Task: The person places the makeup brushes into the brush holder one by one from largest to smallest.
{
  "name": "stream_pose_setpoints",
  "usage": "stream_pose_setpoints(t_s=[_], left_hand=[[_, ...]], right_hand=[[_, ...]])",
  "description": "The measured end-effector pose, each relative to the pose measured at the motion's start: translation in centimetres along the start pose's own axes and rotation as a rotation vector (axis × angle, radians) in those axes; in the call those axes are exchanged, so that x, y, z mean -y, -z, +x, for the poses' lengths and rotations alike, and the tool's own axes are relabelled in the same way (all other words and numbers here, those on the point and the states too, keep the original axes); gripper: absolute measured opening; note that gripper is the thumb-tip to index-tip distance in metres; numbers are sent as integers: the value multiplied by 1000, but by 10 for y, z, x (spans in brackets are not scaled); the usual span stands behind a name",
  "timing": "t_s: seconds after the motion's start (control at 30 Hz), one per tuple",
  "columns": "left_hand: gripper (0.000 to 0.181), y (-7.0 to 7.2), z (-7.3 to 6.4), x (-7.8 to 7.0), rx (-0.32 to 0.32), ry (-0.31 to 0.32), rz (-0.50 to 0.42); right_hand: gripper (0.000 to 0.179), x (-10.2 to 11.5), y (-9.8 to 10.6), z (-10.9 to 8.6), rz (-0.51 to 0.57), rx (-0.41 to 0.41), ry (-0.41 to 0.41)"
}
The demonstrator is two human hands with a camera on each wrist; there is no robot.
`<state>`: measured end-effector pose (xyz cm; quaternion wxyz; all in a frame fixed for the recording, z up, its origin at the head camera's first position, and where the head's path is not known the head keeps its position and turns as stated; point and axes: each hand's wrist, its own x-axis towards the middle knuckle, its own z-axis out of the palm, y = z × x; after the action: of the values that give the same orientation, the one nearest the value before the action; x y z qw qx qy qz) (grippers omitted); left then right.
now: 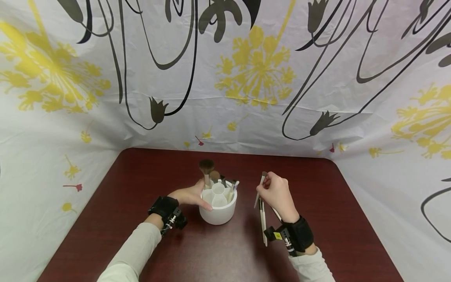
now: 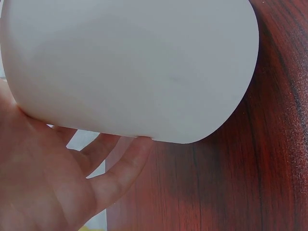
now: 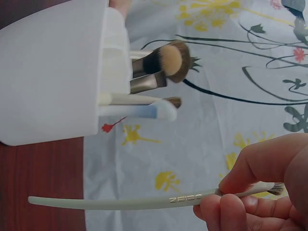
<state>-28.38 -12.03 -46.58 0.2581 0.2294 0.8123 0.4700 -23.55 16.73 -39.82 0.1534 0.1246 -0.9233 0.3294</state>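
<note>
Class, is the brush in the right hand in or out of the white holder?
Out: the right hand pinches the brush beside the white holder, with a gap between them.

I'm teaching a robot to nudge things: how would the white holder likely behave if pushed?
The white holder would probably slide rather than tip, being squat and wide. Its outside looks smooth and rounded, so it may feel slippery. The brushes in it rise at differing angles, so they might shift.

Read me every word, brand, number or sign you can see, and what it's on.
"ZEI...": on the pale brush in the right hand; first letter possibly N, last letters blurred.
Yellow tag at the right wrist: any print too small to read.
White holder: no text visible.
</note>
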Motion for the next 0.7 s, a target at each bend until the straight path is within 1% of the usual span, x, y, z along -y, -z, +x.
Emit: stream_pose_setpoints(t_s=[0.07,0.2,0.3,0.33,0.37,0.43,0.5,0.53,0.57,0.63,0.67,0.7], left_hand=[[121,0,0,0,-2,2,1],[122,0,0,1,-6,-2,3],[123,0,1,2,-8,-7,5],[123,0,1,2,-7,-7,5],[123,0,1,2,-8,-9,3],[121,0,2,3,-11,-12,1],[121,-1,2,3,-12,-12,-4],[121,-1,2,3,-11,-13,-6],[121,-1,2,3,-10,-15,-9],[121,-1,2,3,-10,-19,-11],[121,-1,1,3,-9,-22,-11],[121,-1,1,2,-10,-26,-11]], right_hand=[[5,4,2,1,7,-9,11],[4,8,4,5,28,-57,71],[5,8,3,6,83,-99,126],[7,1,-1,8,131,-117,160],[9,1,-1,8,151,-125,172],[9,3,0,8,179,-134,183],[9,8,2,9,183,-130,184],[8,11,4,9,179,-129,183],[7,21,9,9,152,-122,165],[5,24,10,11,157,-116,163],[5,22,8,12,165,-114,165],[4,13,0,14,183,-128,182]])
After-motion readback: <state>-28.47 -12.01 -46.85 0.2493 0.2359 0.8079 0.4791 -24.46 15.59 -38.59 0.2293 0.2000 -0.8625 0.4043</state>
